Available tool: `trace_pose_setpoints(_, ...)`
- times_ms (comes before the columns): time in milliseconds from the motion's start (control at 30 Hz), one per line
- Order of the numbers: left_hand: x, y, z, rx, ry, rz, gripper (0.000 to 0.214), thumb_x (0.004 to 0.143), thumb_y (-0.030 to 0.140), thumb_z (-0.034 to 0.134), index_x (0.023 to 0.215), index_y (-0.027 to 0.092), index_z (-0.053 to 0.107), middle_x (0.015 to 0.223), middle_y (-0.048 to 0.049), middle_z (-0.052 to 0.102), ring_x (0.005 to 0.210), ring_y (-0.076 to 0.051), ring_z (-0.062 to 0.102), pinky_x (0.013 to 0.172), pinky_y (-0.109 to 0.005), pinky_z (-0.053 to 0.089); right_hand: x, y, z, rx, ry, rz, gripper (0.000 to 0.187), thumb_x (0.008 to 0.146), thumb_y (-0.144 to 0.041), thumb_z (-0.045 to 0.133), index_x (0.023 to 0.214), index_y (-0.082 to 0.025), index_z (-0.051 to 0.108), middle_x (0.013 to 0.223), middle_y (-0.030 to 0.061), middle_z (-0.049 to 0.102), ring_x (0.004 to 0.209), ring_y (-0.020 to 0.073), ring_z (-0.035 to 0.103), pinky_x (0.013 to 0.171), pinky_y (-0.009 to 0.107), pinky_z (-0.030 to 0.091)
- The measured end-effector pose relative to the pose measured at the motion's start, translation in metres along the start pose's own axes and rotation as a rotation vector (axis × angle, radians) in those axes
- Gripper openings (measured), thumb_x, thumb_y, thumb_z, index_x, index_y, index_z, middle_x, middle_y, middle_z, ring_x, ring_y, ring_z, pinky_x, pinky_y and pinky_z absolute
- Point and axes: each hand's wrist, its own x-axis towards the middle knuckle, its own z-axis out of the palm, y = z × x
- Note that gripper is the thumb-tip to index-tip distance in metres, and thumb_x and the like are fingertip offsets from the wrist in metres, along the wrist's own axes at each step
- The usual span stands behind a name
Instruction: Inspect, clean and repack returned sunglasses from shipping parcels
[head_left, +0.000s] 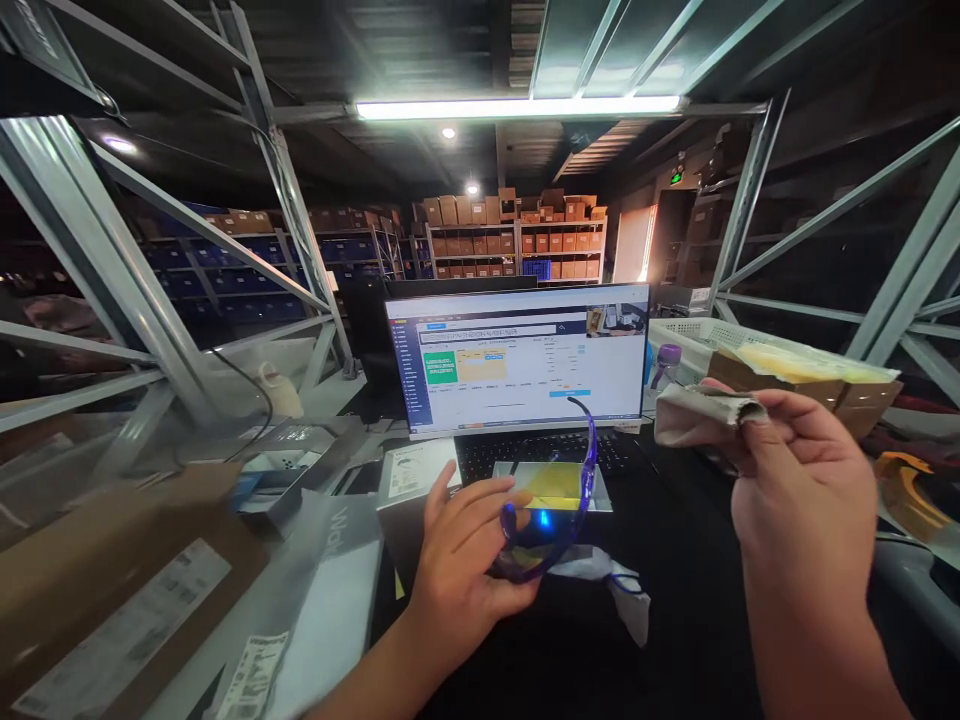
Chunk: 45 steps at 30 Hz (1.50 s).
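My left hand [469, 560] is closed on a pair of blue-purple framed glasses [586, 475] with yellowish lenses. One temple arm points up towards the monitor, and a blue glint shows on a lens. Raised at the right, my right hand [806, 475] pinches a crumpled greyish-white soft pouch or cloth [697, 418], its dark opening facing my fingers. Below the glasses, a thin white wrapper [631, 605] with a dark blue band lies on the black desk [585, 670]. A small flat box [600, 497] sits behind the lenses, partly hidden.
A lit monitor [517, 360] stands behind a black keyboard [480, 460]. Left of my hand are a grey-white box [412, 465], plastic-wrapped packages [330, 600] and a cardboard carton [112, 560]. At right stand a purple-capped bottle [666, 365], a white crate [682, 335] and an orange-yellow object [907, 490].
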Motion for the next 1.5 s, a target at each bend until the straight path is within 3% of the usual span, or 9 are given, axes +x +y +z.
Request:
trace_pose_setpoints(100,0.0,0.004,0.0,0.047,0.038,-0.021,0.019,0.084,0.019,0.074,0.103,0.017,0.069,0.104,-0.0058,0.075,0.109,-0.025,0.068,0.123,-0.057,0.021,-0.022,0.009,0.016,0.011,-0.072,0.146,0.025,0.085,-0.038,0.079,0.1,-0.023,0.065,0.088,0.0015,0.072,0.081,0.0189,0.072,0.073,0.029,0.059)
trace_pose_setpoints(300,0.0,0.014,0.005,0.22,0.121,-0.159,0.007,0.087,0.024,0.072,0.09,0.02,0.067,0.089,-0.0007,0.074,0.103,-0.024,0.069,0.122,-0.054,0.017,-0.089,0.015,0.049,0.191,-0.482,0.554,0.027,0.093,-0.049,0.067,0.099,-0.025,0.058,0.085,0.0009,0.067,0.072,0.015,0.063,0.07,0.027,0.055)
trace_pose_setpoints(500,0.002,0.016,-0.003,0.269,0.099,-0.175,0.021,0.097,0.036,0.057,0.085,0.019,0.062,0.087,-0.0015,0.074,0.101,-0.025,0.069,0.12,-0.053,0.017,-0.109,-0.003,0.052,0.043,-0.776,0.323,0.035,0.097,-0.044,0.062,0.073,-0.02,0.068,0.07,0.0027,0.065,0.065,0.0138,0.057,0.062,0.023,0.047)
trace_pose_setpoints(667,0.0,0.021,-0.001,0.363,0.104,-0.124,0.028,0.1,0.037,0.055,0.083,0.016,0.061,0.083,-0.0044,0.072,0.098,-0.026,0.07,0.121,-0.055,0.018,-0.113,0.011,0.055,-0.131,-0.61,0.155,0.008,0.079,-0.028,0.08,0.075,-0.023,0.075,0.073,0.0012,0.073,0.069,0.0165,0.066,0.067,0.025,0.052)
trace_pose_setpoints(733,-0.003,0.021,0.003,0.372,0.105,-0.083,0.028,0.101,0.036,0.055,0.084,0.014,0.062,0.086,-0.0067,0.073,0.1,-0.026,0.07,0.121,-0.055,0.018,-0.116,0.016,0.055,-0.151,-0.513,0.145,0.015,0.073,-0.025,0.084,0.068,-0.022,0.07,0.066,-0.0003,0.069,0.062,0.0154,0.063,0.062,0.024,0.05)
trace_pose_setpoints(967,-0.009,0.013,0.014,0.216,0.066,0.024,0.014,0.098,0.028,0.061,0.092,0.015,0.066,0.1,-0.0054,0.077,0.107,-0.02,0.069,0.125,-0.045,0.016,-0.09,0.012,0.048,0.07,-0.399,0.552,0.055,0.056,-0.029,0.096,0.059,-0.02,0.041,0.053,-0.0048,0.053,0.051,0.0107,0.049,0.051,0.021,0.04)
trace_pose_setpoints(1200,-0.011,0.011,0.02,0.257,0.017,0.116,0.011,0.094,0.024,0.062,0.087,0.015,0.064,0.098,-0.0055,0.077,0.106,-0.021,0.071,0.125,-0.046,0.014,-0.064,0.013,0.053,0.311,-0.327,0.83,0.067,0.054,-0.032,0.097,0.061,-0.02,0.031,0.058,-0.0057,0.052,0.055,0.0097,0.047,0.055,0.021,0.04)
trace_pose_setpoints(1367,-0.009,0.01,0.017,0.354,0.019,0.023,0.02,0.098,0.031,0.06,0.086,0.015,0.062,0.087,-0.0062,0.076,0.099,-0.024,0.073,0.124,-0.052,0.015,-0.095,0.017,0.062,0.12,-0.403,0.623,0.057,0.06,-0.034,0.09,0.058,-0.021,0.035,0.055,-0.0057,0.048,0.055,0.0099,0.041,0.054,0.023,0.037)
trace_pose_setpoints(1500,-0.006,0.004,0.014,0.243,-0.017,0.007,0.024,0.098,0.038,0.061,0.089,0.016,0.062,0.088,-0.0067,0.075,0.096,-0.024,0.072,0.122,-0.053,0.02,-0.114,0.017,0.064,-0.133,-0.415,0.4,0.052,0.064,-0.03,0.082,0.052,-0.022,0.032,0.05,-0.0066,0.037,0.053,0.0091,0.032,0.05,0.023,0.029)
